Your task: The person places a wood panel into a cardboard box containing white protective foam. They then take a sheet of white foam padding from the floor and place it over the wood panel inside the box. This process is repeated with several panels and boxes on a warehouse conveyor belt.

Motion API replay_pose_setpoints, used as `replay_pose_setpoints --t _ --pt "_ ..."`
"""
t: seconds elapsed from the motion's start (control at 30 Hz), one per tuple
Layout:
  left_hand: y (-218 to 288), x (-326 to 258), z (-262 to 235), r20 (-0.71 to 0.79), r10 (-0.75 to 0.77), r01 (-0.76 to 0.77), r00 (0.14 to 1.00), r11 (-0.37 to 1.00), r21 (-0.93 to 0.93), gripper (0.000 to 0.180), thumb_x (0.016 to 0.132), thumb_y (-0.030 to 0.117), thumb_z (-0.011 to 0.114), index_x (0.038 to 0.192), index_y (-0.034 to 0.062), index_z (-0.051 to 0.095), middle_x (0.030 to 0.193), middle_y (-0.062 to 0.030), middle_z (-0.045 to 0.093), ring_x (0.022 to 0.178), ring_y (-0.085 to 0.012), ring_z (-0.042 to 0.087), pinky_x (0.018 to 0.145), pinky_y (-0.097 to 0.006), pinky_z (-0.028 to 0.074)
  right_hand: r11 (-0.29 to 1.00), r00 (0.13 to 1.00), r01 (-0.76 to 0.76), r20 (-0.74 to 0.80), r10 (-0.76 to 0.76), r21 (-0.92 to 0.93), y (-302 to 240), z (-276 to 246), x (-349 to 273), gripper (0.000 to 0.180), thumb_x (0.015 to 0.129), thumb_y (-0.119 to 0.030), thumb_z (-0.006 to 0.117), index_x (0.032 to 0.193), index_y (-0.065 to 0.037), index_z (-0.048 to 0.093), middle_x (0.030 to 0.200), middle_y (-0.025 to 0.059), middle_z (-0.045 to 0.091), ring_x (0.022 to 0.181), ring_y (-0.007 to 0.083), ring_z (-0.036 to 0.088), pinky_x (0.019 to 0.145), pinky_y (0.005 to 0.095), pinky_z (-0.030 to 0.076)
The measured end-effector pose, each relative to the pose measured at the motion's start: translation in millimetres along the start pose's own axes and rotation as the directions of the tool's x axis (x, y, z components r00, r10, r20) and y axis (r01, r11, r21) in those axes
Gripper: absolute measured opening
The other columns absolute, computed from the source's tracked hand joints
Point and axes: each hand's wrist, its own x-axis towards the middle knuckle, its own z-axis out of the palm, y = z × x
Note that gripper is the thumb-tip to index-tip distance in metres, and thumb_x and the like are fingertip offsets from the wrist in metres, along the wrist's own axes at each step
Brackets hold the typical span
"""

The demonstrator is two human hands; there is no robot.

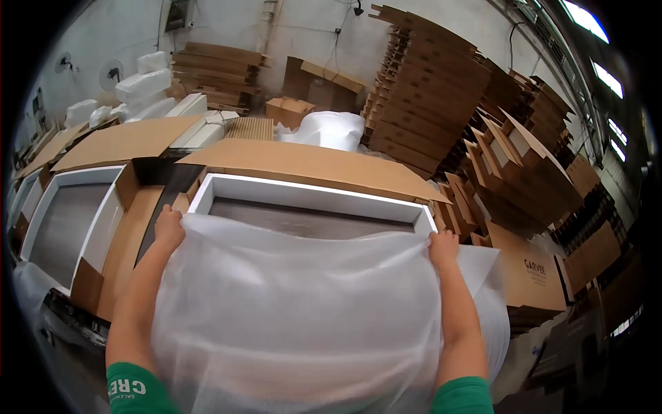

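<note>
A large sheet of translucent white foam wrap (296,303) is stretched between my two hands over the near part of an open cardboard box. My left hand (168,228) grips the sheet's far left corner, and my right hand (443,248) grips its far right corner. Inside the box lies a flat grey panel (310,222) framed by white foam edging (310,193); the sheet covers its near half. The box's long top flap (303,165) lies open on the far side.
A second open box with a grey panel (65,224) sits to the left. Tall stacks of flattened cardboard (427,103) rise at the back right, with a roll of white wrap (327,130) and white foam blocks (141,86) behind.
</note>
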Motion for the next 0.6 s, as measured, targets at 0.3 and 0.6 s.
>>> replay_pose_setpoints --t 0.3,0.6 --pt "31 22 59 0.210 -0.033 -0.045 0.977 0.933 0.357 0.015 0.068 0.007 0.058 0.080 0.0054 0.068 0.099 -0.0116 0.052 0.100 -0.0278 0.049 0.080 -0.038 0.041 0.978 0.994 0.087 0.055 -0.099 0.188 1 116 17 0.021 0.064 -0.020 0.070 0.080 -0.008 0.065 0.086 0.0071 0.060 0.099 0.0260 0.048 0.078 0.0370 0.042" --pt "27 33 75 0.343 0.108 -0.311 0.933 0.721 0.619 0.019 0.065 0.012 0.060 0.080 0.0044 0.068 0.108 -0.0139 0.050 0.103 -0.0271 0.044 0.083 -0.037 0.033 0.164 0.657 -0.418 0.422 -0.625 0.893 50 -36 55 0.017 0.079 -0.017 0.063 0.078 0.000 0.062 0.069 0.0017 0.059 0.062 0.0084 0.054 0.059 0.0219 0.044"
